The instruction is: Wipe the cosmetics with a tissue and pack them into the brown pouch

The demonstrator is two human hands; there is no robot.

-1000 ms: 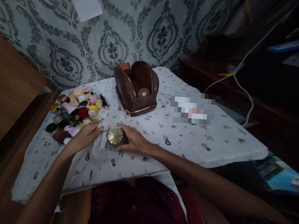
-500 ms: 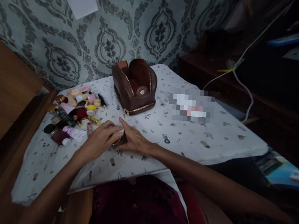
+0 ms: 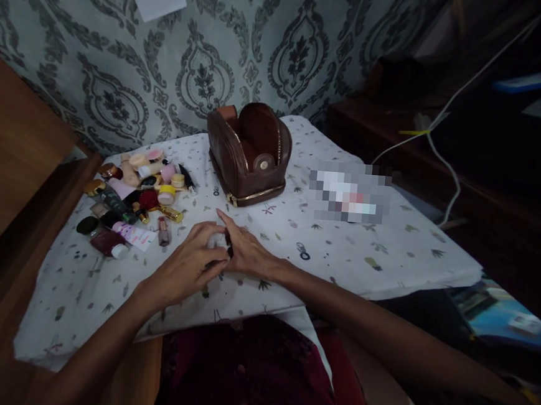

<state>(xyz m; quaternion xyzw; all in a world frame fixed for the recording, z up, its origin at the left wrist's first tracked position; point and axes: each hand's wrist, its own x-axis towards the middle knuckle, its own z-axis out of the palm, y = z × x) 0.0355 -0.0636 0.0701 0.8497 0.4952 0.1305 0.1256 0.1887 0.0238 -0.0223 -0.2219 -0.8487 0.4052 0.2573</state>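
Observation:
Near the table's front edge, my left hand (image 3: 190, 260) curls its thumb and fingers around a small container (image 3: 217, 241) with a whitish, clear-looking part and a dark part. Pressed against the container's other side is my right hand (image 3: 250, 251), its index finger pointing up and forward. Fingers cover most of the container, so its exact kind does not show. Beyond the hands stands a brown toiletry bag (image 3: 253, 185), unzipped and gaping at the top. A small lip gloss tube (image 3: 164, 231) lies just left of my left hand.
Several cosmetics crowd the table's left side, among them a purple-and-white tube (image 3: 134, 235), a yellow-lidded jar (image 3: 167, 194) and a dark red bottle (image 3: 107, 241). A blurred-out item (image 3: 350, 196) lies right of the bag. Patterned cloth (image 3: 321, 275) covers the table; a white cable (image 3: 454, 179) hangs at right.
My left hand's fingers have shifted on the container, and its thumb is now lower and apart from the index finger. The container's gold part no longer shows. The view has tilted slightly.

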